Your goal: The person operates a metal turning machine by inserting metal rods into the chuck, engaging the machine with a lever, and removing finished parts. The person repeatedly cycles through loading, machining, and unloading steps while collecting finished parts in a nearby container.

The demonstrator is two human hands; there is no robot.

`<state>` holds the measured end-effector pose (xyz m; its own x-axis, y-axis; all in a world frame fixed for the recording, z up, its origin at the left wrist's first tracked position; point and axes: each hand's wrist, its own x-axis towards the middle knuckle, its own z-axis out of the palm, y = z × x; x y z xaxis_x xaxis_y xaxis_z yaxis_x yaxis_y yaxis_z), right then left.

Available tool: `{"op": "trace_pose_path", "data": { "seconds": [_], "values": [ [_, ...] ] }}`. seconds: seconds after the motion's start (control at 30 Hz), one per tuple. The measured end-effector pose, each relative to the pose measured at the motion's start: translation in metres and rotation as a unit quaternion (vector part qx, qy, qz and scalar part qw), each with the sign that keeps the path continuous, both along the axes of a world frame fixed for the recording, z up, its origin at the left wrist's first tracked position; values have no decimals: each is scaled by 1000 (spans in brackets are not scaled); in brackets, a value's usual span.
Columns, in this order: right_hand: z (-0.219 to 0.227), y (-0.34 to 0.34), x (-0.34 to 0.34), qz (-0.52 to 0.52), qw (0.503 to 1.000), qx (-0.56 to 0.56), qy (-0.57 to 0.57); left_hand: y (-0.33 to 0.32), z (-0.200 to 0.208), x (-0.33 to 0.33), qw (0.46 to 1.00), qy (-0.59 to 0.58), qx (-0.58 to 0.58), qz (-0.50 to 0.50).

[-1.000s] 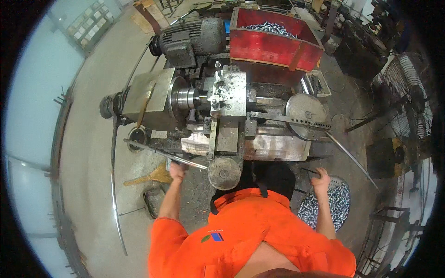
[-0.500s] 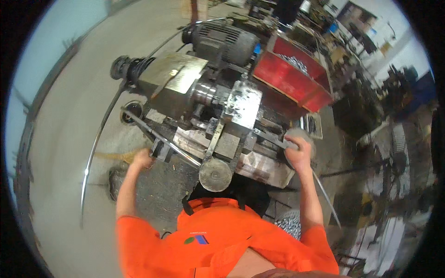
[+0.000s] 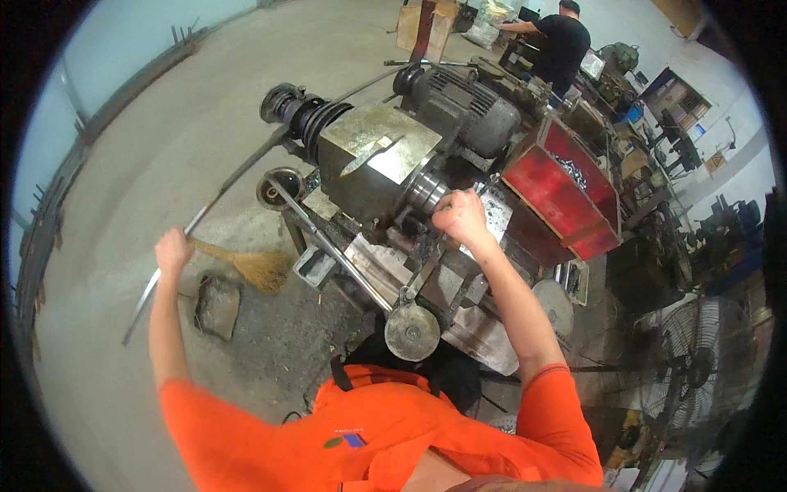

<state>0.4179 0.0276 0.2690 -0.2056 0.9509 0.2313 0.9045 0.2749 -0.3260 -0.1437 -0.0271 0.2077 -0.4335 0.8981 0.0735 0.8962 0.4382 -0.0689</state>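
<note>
My left hand (image 3: 174,248) is wrapped round a long bent metal lever (image 3: 244,168) that runs along the left side of a small lathe (image 3: 348,176). At the lathe's spindle collar (image 3: 425,193), my right hand (image 3: 461,217) is closed with its fingertips turned toward the collar's front. Whatever those fingers hold is hidden behind the hand. A bright metal plate (image 3: 498,215) lies just right of that hand. Nearer to me, a second metal lever (image 3: 332,248) slants across the lathe toward a round metal disc (image 3: 412,332).
A red bin (image 3: 551,193) with small metal parts stands behind the lathe on the right, beside a ribbed motor (image 3: 471,111). A straw broom (image 3: 261,269) lies on the floor at left. A fan (image 3: 684,357) stands at right. Another person (image 3: 561,49) works at the back.
My right hand has left the round handle at the lathe's right side and moved up left to the spindle. My left hand has moved left and up onto the long lever. The view has shifted.
</note>
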Motion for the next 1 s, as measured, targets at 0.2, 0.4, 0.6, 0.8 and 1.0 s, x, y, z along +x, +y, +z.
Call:
{"op": "trace_pose_path", "data": {
  "seconds": [0.2, 0.4, 0.6, 0.8, 1.0],
  "values": [
    [-1, -2, 4, 5, 999, 11, -32, 45, 8, -27, 997, -43, -4, 68],
    [2, -1, 4, -4, 999, -29, -36, 19, 7, 9, 997, -40, 13, 69],
    [1, 1, 3, -7, 999, -19, -27, -43, 2, 69, 991, -109, 59, 43],
    [8, -7, 2, -49, 996, -17, -66, -77, 15, 142, 994, -92, 55, 20],
    [77, -36, 59, -113, 989, 3, -95, -87, 9, 136, 990, -106, 87, 11]
  ]
}}
